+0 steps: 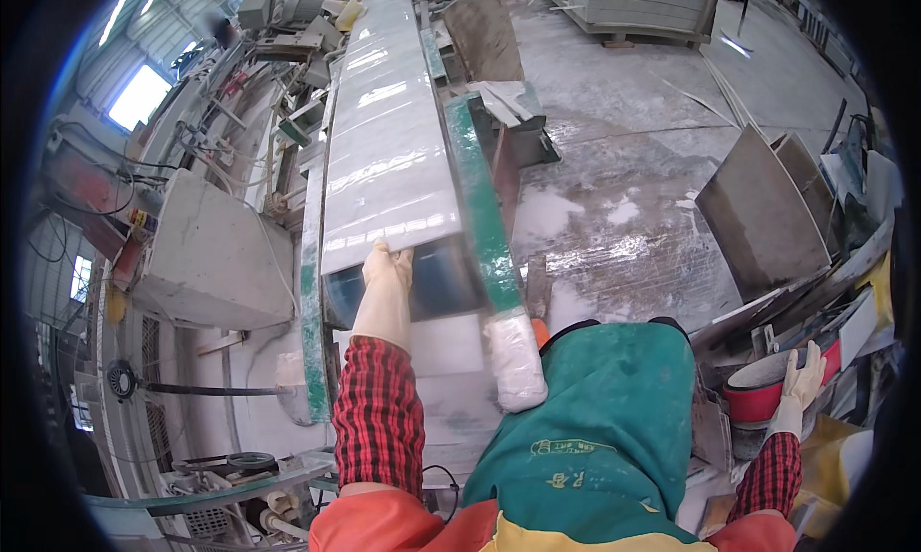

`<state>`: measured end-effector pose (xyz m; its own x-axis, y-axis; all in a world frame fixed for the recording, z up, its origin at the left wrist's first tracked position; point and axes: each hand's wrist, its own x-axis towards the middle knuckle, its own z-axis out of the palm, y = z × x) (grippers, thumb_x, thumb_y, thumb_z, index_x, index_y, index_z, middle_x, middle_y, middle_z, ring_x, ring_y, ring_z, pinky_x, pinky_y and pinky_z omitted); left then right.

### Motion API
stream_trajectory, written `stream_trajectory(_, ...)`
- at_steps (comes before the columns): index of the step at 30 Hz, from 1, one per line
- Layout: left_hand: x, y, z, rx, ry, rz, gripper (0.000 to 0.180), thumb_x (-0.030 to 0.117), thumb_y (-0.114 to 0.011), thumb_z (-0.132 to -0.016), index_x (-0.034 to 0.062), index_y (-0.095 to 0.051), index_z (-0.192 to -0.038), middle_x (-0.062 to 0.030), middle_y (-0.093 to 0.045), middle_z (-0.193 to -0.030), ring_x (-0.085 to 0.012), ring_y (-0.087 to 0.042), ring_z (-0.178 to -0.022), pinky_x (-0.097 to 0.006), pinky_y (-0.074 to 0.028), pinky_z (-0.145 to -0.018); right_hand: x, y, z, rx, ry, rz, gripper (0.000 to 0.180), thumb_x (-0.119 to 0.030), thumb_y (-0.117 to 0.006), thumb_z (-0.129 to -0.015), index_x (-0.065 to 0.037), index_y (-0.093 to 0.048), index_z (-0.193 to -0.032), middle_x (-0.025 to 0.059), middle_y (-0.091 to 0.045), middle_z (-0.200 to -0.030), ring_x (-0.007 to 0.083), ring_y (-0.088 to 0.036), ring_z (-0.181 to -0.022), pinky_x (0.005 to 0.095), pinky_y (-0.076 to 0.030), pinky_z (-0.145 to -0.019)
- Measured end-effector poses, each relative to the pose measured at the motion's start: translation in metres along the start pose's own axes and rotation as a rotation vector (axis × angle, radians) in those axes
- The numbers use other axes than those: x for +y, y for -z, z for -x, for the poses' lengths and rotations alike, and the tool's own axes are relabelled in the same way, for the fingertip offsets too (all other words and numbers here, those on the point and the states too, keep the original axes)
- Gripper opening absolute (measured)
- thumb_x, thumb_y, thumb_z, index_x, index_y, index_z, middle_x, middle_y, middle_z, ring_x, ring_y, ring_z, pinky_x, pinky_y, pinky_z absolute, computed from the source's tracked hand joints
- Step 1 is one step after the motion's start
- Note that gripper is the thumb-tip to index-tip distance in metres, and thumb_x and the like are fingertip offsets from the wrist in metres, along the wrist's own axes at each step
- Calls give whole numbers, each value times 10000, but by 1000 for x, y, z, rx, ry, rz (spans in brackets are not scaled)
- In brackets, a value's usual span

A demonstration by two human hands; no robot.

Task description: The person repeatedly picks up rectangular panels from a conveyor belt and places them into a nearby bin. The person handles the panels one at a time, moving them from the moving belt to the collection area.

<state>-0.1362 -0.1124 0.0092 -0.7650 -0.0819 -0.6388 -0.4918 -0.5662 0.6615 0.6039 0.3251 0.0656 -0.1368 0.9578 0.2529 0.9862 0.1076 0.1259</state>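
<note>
Workshop hall, high windows at upper left, concrete floor point(624, 154) wet and streaked with white at right. Head view, the only one: a long conveyor is flanked by green rails point(484, 207), the right one wrapped at its near end in white plastic point(516, 365). On it a pale slab point(391, 159) is laid, glossy and banded by lamp reflections, its long axis run almost straight away from the body, ahead and to the left of the green apron point(604, 408). Beneath its near edge a dark blue roller point(446, 281) is exposed. Cream gloves are worn. The left hand point(386, 269) is set at the middle of that near edge, fingers curled at it; how firmly it is grasped cannot be told. By this hand the slab is reached directly, the forearm being nearly in line with the long axis. The right hand point(798, 379) is held well apart, at far right, fingers spread and apparently rested at the rim of a red container point(751, 400); nothing is seen gripped in it. Beyond, brown-grey boards point(763, 211) are leaned.
</note>
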Motion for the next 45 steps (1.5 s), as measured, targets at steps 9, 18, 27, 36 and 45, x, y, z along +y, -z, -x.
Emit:
stream_trajectory(9,16,-5,32,-81,-79,-38,273,288,-579,-991,36,-608,-1091,-134,-695,-1057,-206,-740,-801,-265,-540,-414,-19,16,17,63,59,-1,516,-343,-643,-915,-129,-571,-1378,126,-544,-1433,396,-419,-1371,447,-313,-1163)
stream_trajectory(18,30,-9,59,-113,71,-148,315,181,-570,-1002,-81,-490,-1157,-162,-630,-1010,-263,-681,-830,-332,-648,-717,-36,31,29,64,42,45,525,-332,-645,-907,-118,-570,-1380,116,-548,-1428,394,-415,-1374,441,-312,-1161)
stream_trajectory(27,13,6,94,-288,-2,-125,419,240,-511,-1020,-104,-508,-1259,-211,-629,-1169,-281,-650,-1038,-360,-601,-873,20,7,-9,267,57,-158,506,-307,-564,-966,-67,-514,-1409,150,-531,-1430,317,-463,-1344,413,-381,-1103)
stream_trajectory(36,-101,-53,159,-884,-1261,-1338,562,106,-616,-943,-23,-409,-1449,-247,-603,-1299,-352,-595,-1211,-401,-459,-1041,34,-3,-41,382,-23,67,483,-293,-507,-974,-86,-490,-1411,181,-507,-1406,376,-446,-1315,471,-353,-1104)
stream_trajectory(45,-139,-72,217,-837,-1277,-1856,576,136,-628,-900,-38,-427,-1410,-259,-551,-1301,-448,-493,-1204,-465,-386,-1068,66,-5,-77,305,-156,207,503,-338,-461,-1002,-49,-499,-1413,171,-497,-1446,356,-415,-1361,461,-315,-1141)
